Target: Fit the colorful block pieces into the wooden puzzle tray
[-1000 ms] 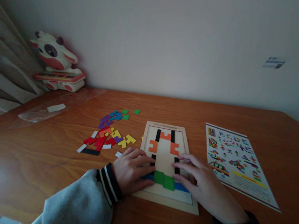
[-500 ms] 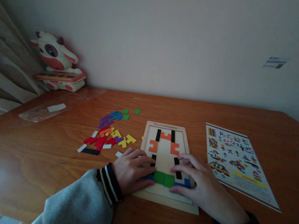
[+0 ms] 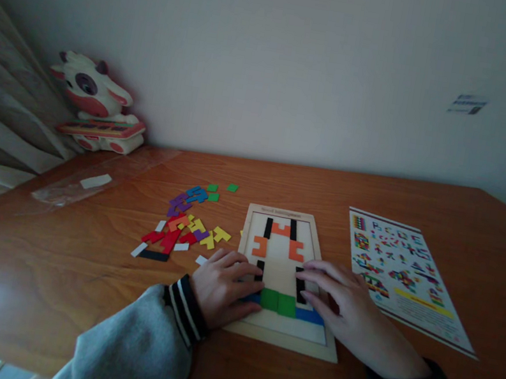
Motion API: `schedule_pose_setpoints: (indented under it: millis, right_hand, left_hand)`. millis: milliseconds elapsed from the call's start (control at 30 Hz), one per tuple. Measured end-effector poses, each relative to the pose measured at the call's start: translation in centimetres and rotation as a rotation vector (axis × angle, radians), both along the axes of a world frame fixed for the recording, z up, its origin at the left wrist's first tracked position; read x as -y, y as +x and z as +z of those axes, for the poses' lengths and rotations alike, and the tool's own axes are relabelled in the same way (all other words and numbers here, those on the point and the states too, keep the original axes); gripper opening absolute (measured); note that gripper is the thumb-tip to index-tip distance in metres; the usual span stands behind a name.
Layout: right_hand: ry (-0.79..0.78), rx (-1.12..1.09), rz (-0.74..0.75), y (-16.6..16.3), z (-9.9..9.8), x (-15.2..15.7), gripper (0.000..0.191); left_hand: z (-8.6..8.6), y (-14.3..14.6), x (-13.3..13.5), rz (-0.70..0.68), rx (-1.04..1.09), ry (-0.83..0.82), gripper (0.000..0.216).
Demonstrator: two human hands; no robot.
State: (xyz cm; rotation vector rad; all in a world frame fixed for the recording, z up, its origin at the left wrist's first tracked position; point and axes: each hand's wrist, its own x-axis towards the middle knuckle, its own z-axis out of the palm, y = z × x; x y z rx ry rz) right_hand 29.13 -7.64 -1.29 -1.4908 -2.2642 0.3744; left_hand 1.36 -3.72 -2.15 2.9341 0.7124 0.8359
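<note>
The pale wooden puzzle board [image 3: 278,342] lies on the orange-brown wooden table [image 3: 378,197]. The left hand [image 3: 221,288] and right hand [image 3: 349,309] rest flat on the board, fingers spread, gripping nothing. They flank the green square tiles [image 3: 277,302] in its near row. Light, level fingertip pressure would likely seat the tiles without tipping neighbours.

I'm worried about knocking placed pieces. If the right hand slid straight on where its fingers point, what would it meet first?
The right hand points left across the tray. It would probably first meet the left-side black piece beside the left hand, though depth is unclear.
</note>
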Motion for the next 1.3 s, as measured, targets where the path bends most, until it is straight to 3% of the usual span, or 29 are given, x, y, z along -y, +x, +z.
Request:
schedule_pose_setpoints:
  millis: [500,733,1300]
  right_hand:
    - [-0.062,0.057,0.015,-0.2,0.3,0.4,0.027]
    - [-0.128,0.055,0.033,-0.4,0.3,0.6,0.058]
    - [-0.179,-0.056,0.039,-1.0,0.3,0.7,0.054]
  left_hand:
    - [-0.2,0.0,0.0,0.012,0.014,-0.013,0.029]
    - [0.3,0.0,0.1,0.010,-0.022,-0.020,0.029]
    - [0.1,0.0,0.1,0.007,0.008,0.004,0.030]
